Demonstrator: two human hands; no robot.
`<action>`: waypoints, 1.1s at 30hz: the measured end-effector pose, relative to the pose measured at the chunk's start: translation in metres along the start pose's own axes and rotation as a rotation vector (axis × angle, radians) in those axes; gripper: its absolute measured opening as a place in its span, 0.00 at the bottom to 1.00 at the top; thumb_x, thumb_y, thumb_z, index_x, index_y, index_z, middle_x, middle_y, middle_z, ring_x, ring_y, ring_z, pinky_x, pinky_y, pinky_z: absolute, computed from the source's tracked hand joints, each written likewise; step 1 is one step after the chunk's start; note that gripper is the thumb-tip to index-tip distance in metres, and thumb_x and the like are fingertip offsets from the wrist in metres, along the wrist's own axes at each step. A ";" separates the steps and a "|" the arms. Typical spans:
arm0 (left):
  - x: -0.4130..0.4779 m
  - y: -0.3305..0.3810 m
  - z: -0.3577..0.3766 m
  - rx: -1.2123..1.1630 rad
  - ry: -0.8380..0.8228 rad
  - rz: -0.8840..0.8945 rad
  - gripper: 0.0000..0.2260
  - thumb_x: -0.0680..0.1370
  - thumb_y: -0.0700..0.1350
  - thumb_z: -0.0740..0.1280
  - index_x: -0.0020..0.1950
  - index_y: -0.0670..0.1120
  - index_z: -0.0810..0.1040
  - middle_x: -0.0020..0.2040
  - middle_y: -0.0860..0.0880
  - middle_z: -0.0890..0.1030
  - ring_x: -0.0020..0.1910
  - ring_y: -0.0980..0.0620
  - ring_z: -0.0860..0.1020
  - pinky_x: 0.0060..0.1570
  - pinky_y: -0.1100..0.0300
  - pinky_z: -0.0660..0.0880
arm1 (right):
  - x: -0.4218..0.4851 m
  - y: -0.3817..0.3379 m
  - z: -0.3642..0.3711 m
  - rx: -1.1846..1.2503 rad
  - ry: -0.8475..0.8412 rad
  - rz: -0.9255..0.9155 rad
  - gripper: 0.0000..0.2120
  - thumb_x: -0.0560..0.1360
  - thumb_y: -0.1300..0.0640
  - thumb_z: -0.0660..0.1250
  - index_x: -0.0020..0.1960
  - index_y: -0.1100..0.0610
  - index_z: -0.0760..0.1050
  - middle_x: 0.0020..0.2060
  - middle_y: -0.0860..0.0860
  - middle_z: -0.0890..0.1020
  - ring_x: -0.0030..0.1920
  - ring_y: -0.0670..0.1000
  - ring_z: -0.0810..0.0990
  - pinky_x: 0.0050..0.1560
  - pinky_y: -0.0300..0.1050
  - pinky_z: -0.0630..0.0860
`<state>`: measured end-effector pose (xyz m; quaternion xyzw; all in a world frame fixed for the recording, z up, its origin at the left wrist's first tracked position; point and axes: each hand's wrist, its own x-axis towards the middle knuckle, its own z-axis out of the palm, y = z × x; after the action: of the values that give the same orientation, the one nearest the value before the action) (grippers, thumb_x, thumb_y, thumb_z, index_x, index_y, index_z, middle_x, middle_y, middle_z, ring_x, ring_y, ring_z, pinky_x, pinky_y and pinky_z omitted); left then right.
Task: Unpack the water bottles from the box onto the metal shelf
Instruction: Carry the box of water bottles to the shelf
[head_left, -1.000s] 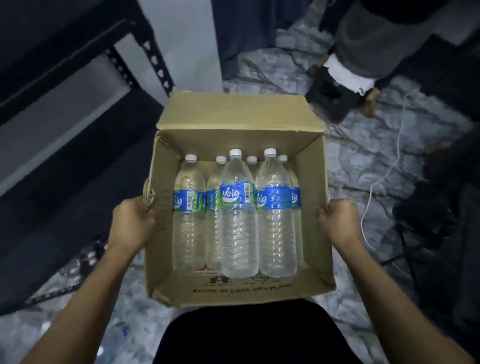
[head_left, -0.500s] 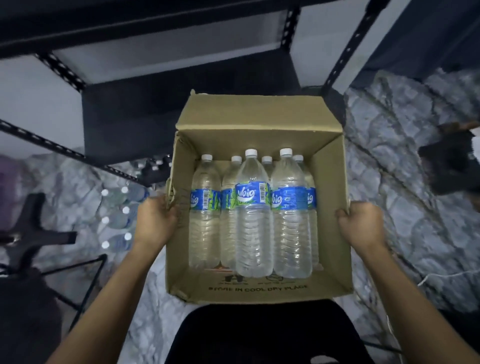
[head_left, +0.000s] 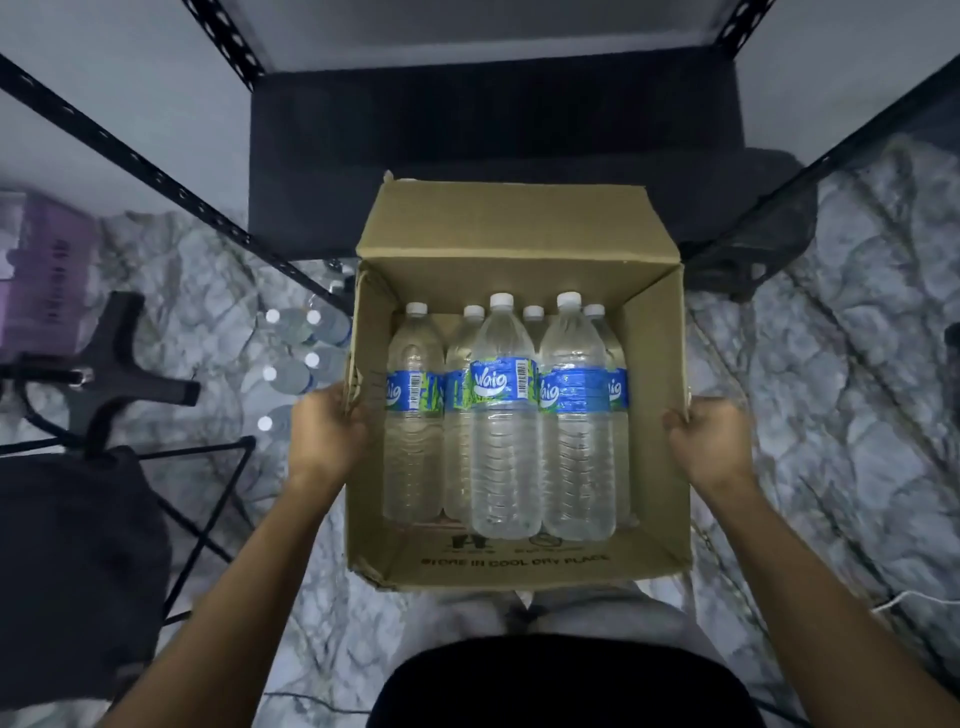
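I hold an open cardboard box (head_left: 519, 234) in front of me, above the floor. My left hand (head_left: 324, 434) grips its left wall and my right hand (head_left: 709, 439) grips its right wall. Inside lie several clear water bottles (head_left: 504, 441) with white caps and blue labels, caps pointing away from me, stacked in two layers. The black metal shelf (head_left: 493, 150) stands straight ahead, its dark lower board just beyond the box's far flap, with perforated black posts on both sides.
More water bottles (head_left: 293, 358) stand on the marble-patterned floor to the left of the box. A black stand (head_left: 114, 364) and dark chair sit at the left, a purple crate (head_left: 41, 270) further left. A black mesh object (head_left: 753, 249) lies at the right.
The view has swung round from the open floor to face the shelf, which is centred ahead now. The box stays held in both hands, same grip, bottles unmoved inside.
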<state>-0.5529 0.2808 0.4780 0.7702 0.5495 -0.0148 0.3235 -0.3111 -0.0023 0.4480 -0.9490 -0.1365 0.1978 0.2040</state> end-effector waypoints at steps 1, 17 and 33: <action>0.006 -0.006 0.007 0.002 0.003 -0.005 0.12 0.75 0.32 0.65 0.31 0.37 0.72 0.26 0.45 0.72 0.26 0.48 0.71 0.25 0.59 0.65 | 0.006 0.003 0.012 0.007 -0.004 -0.013 0.22 0.72 0.68 0.68 0.23 0.60 0.64 0.19 0.56 0.69 0.22 0.51 0.65 0.27 0.40 0.59; 0.163 -0.149 0.272 -0.027 0.007 -0.111 0.17 0.78 0.43 0.67 0.33 0.34 0.74 0.26 0.41 0.71 0.26 0.51 0.68 0.25 0.57 0.63 | 0.160 0.124 0.290 -0.040 0.039 -0.125 0.16 0.69 0.57 0.58 0.23 0.57 0.61 0.19 0.55 0.68 0.24 0.51 0.69 0.27 0.39 0.56; 0.266 -0.221 0.383 0.033 -0.035 -0.052 0.21 0.75 0.36 0.68 0.26 0.49 0.66 0.24 0.52 0.66 0.27 0.58 0.61 0.25 0.66 0.60 | 0.229 0.160 0.416 -0.163 -0.017 -0.061 0.14 0.68 0.58 0.55 0.25 0.60 0.62 0.21 0.47 0.63 0.24 0.44 0.60 0.26 0.36 0.52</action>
<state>-0.5097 0.3482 -0.0319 0.7606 0.5631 -0.0456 0.3198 -0.2596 0.0739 -0.0445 -0.9562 -0.1828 0.1876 0.1310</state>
